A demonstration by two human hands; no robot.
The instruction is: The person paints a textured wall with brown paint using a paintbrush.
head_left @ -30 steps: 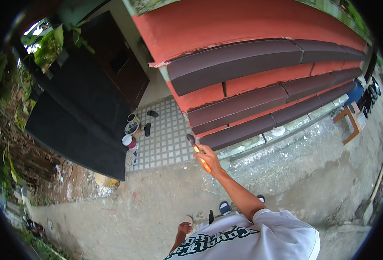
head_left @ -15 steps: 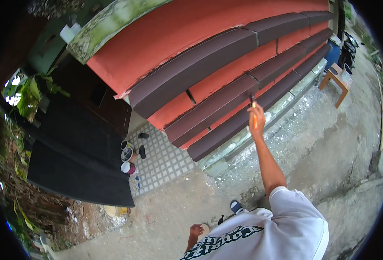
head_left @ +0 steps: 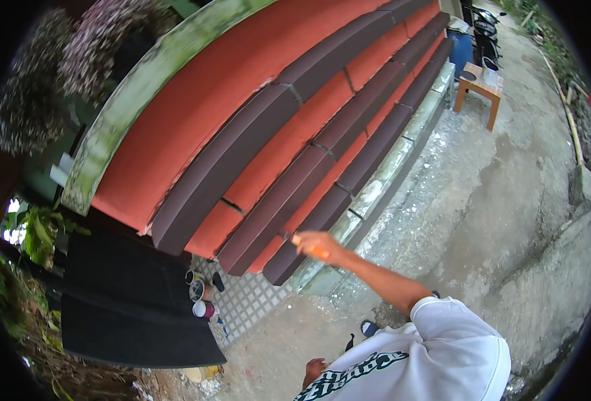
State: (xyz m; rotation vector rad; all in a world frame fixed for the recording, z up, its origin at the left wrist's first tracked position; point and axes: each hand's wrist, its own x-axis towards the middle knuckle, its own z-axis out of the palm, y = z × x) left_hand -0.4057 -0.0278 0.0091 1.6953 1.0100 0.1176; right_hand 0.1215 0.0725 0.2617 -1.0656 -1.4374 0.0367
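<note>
My right hand (head_left: 322, 248) is closed around the orange handle (head_left: 317, 252) of a paintbrush, reaching across to the wall. The brush's dark tip (head_left: 285, 235) is at the middle dark brown ledge (head_left: 275, 212), near its lower edge; whether it touches there is hard to make out. Red-orange wall (head_left: 239, 189) shows between the brown ledges. Low beside my white shirt (head_left: 416, 361), my left hand (head_left: 314, 369) hangs with its fingers curled, partly hidden by the shirt. What it holds, if anything, cannot be seen.
Several paint containers (head_left: 202, 309) stand on the checkered tiles (head_left: 250, 304), close to a black sheet (head_left: 135, 314). A wooden stool (head_left: 479, 92), a blue barrel (head_left: 460, 48) and a motorbike (head_left: 486, 30) are at the far right. A mossy pale slab (head_left: 168, 73) caps the wall.
My right hand and the paintbrush have moved left along the ledges, toward their near end. The view has turned, and the wall now runs more steeply. My left hand stays low.
</note>
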